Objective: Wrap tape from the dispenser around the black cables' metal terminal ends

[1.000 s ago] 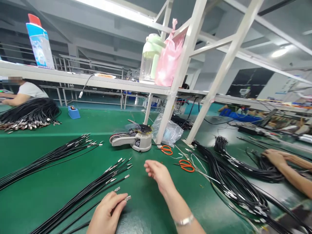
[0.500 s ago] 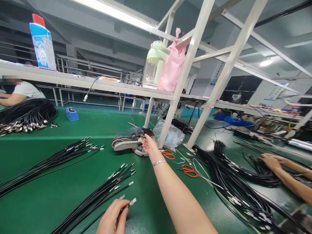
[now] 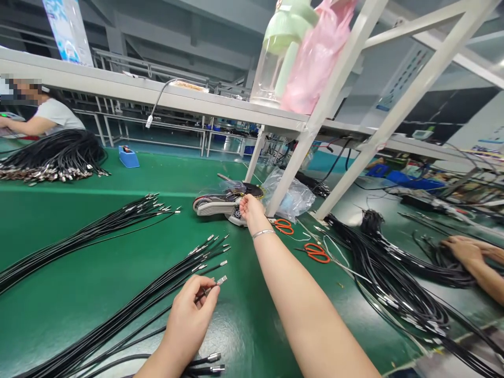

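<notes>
Evidently, the left hand (image 3: 191, 312) is pinching a cable (image 3: 222, 281) between thumb and forefinger, just behind its metal tip; that close grip is probably keeping the end steady and exposed. This end is hovering over the table (image 3: 79, 294), toward its near edge. The right hand (image 3: 252, 209) is touching or nearly touching the tape machine (image 3: 216, 209), which is sitting within arm's reach, toward the table's far edge. Its fingers are curling narrowly together, but whether they are gripping any tape I cannot tell.

Beside the left hand, a bundle of cables (image 3: 147, 293) is lying slantwise with its tips pointing away from the near edge, perhaps so single ends are staying easy to pick out. A second bundle (image 3: 79, 239) is lying nearer the left edge, well apart, presumably to avoid mixing. Two pairs of scissors (image 3: 317, 253) are resting right of the machine, seemingly handy for cutting. Toward the right edge, a co-worker's hands (image 3: 468, 249) are handling other black cables (image 3: 444, 270).
</notes>
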A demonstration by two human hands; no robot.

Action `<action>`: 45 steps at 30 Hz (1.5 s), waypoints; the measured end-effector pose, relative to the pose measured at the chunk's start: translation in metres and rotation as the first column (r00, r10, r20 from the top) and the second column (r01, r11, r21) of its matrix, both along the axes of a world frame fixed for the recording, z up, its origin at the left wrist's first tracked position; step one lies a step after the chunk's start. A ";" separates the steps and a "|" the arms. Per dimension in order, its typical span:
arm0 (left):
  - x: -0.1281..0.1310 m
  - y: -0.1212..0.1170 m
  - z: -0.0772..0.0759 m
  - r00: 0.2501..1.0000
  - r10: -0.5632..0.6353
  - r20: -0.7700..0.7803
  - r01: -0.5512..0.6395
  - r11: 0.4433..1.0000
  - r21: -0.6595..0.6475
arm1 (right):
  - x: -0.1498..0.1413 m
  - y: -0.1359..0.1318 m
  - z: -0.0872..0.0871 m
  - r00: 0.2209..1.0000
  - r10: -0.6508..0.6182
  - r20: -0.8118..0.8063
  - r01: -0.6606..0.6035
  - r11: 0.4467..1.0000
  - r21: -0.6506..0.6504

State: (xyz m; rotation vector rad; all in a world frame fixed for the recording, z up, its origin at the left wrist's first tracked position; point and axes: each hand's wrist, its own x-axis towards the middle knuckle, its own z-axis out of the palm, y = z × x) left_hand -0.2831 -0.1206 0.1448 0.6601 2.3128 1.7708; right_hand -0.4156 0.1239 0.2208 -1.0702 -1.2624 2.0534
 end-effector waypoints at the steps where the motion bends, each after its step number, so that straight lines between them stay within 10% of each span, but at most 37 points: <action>1: 0.000 0.001 -0.001 1.000 0.000 0.000 0.000 1.000 -0.014 | 0.000 -0.001 0.002 1.000 -0.001 -0.008 0.001 1.000 0.001; 8: -0.002 -0.002 -0.012 0.997 -0.038 -0.070 0.037 0.999 -0.015 | 0.024 -0.018 0.016 0.990 0.066 -0.126 -0.063 0.998 0.028; 20: 0.006 -0.009 -0.006 0.909 -0.009 -0.417 0.058 0.993 0.105 | 0.217 -0.128 -0.047 0.908 0.409 -0.093 -0.374 0.890 0.261; 45: 0.010 -0.016 0.004 0.715 -0.078 -0.695 0.151 0.988 0.045 | 0.215 -0.152 -0.042 0.927 0.376 0.023 -0.357 0.858 0.371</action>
